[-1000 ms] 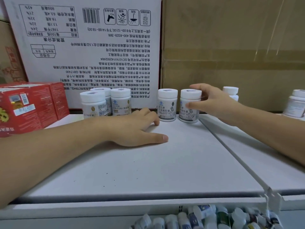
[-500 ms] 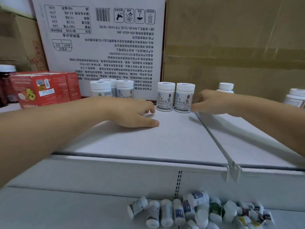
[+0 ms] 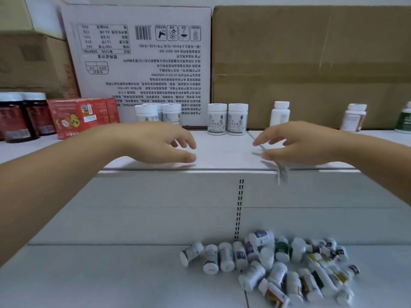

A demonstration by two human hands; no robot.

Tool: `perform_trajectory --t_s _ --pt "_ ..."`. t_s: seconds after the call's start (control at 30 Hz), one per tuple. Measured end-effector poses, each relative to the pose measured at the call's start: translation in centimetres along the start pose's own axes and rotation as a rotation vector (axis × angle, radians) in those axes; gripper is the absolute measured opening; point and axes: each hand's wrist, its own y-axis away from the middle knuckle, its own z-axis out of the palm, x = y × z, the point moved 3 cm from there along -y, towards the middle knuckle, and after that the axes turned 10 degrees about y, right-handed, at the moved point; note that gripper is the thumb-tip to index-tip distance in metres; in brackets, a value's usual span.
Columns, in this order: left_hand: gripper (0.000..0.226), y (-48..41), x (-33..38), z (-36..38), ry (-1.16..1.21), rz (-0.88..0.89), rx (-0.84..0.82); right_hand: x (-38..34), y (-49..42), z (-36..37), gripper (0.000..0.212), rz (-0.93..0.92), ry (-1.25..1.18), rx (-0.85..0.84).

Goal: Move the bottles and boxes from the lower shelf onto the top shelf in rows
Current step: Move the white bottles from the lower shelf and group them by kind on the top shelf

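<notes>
Hanging over top shelf (image 3: 223, 153): left hand (image 3: 155, 143), right hand (image 3: 297, 143), grips slack.

A shop or pharmacy stockroom, judging by the shelving and stock.

White metal retail shelving has a slotted upright (image 3: 239, 207) between a top shelf (image 3: 222, 154) and a lower shelf (image 3: 111, 274). Small white-capped bottles (image 3: 216, 118) with printed labels stand on the top shelf, near red boxes (image 3: 77, 116) and 2 dark jars (image 3: 15, 117). A heap (image 3: 278, 263) of similar bottles lies on the lower shelf. Behind stand shipping cartons: a white carton (image 3: 142, 63), upside down, printed with a barcode, handling symbols and a nutrition table, and a taped brown carton (image 3: 311, 63).
</notes>
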Motion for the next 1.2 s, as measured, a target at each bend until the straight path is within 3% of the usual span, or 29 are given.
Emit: perform_trajectory --t_s 0.17,0.33,0.5,0.73,0.83,0.9,1.0,1.1,1.2 --pt "0.044 4.5 -1.1 0.2 -0.096 0.066 -0.013 -2.8 3.6 -0.6 0.026 0.041 0.039 0.066" --pt "0.054 8.8 -2.3 1.2 -0.046 0.307 0.16 -6.2 7.8 0.1 0.036 0.091 0.083 0.155" --pt "0.054 11.4 -4.5 6.0 -0.045 0.348 0.08 -9.6 11.3 4.5 0.04 0.11 0.125 0.015" --pt "0.04 10.0 -10.8 15.2 0.001 0.141 -0.036 -9.7 11.9 14.7 0.039 0.147 0.203 -0.249" --pt "0.041 8.4 -13.7 19.8 0.101 0.035 -0.086 -8.2 10.6 19.1 0.017 0.139 0.244 -0.406" --pt "0.04 7.0 -15.5 22.8 0.178 -0.047 -0.115 -6.8 9.2 22.3 0.029 0.16 0.235 -0.483" --pt "0.04 4.5 -17.5 27.1 0.258 -0.152 -0.15 -5.0 6.4 26.7 0.045 0.167 0.193 -0.522" --pt "0.042 1.7 -18.5 30.4 0.325 -0.222 -0.135 -3.3 3.0 31.1 0.04 0.204 0.115 -0.575" --pt "0.045 -1.6 -19.1 33.4 0.408 -0.278 -0.097 -1.7 -0.6 35.5 0.022 0.222 0.026 -0.504"
